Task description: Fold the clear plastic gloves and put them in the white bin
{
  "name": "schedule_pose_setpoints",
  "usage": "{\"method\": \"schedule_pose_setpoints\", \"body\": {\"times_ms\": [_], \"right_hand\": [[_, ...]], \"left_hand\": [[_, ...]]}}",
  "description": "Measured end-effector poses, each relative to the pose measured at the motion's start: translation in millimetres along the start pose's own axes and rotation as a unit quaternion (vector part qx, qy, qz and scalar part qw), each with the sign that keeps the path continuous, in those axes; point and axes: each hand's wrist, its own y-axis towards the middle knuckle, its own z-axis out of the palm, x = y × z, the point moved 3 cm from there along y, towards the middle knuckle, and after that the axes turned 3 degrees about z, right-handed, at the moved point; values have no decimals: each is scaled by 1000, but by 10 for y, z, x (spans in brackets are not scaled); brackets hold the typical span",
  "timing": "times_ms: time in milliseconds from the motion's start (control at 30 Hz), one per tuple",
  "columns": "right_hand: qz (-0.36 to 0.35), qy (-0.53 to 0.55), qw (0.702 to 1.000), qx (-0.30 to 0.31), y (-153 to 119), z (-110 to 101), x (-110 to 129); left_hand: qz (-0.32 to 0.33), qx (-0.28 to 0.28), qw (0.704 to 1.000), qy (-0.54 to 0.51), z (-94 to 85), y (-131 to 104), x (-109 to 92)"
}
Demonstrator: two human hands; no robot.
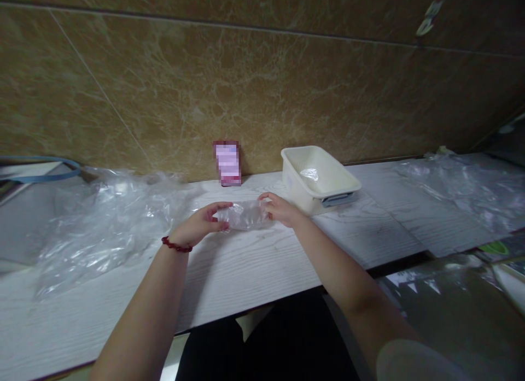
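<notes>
A small bundle of clear plastic (245, 215) lies between my hands, just over the white wood-grain table (246, 266). My left hand (203, 222) grips its left end, thumb and fingers around it, with a dark red bracelet on the wrist. At the right end, my right hand (279, 209) pinches the same bundle with its fingertips. Beyond my right hand stands a white plastic basket (297, 189) with a small clear plastic piece (309, 174) inside. What the bundle may contain cannot be made out.
A phone (228, 163) leans against the brown marbled wall (197, 86). Crumpled clear plastic bags (110, 222) cover the left of the table, and more plastic (467, 187) lies at the right. A blue band (49, 177) crosses the far-left objects.
</notes>
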Motion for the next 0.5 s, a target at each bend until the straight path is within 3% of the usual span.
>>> {"method": "schedule_pose_setpoints", "body": {"times_ms": [133,333,500], "right_hand": [[39,64,995,63,-58,80,29],[2,93,996,6,2,57,16],[39,132,990,3,28,48,-7]], "left_hand": [[1,5,1000,-7,-7,-15,-20],[-12,6,1000,-21,-35,-35,-51],[-16,-4,1000,-16,-78,-26,-17]]}}
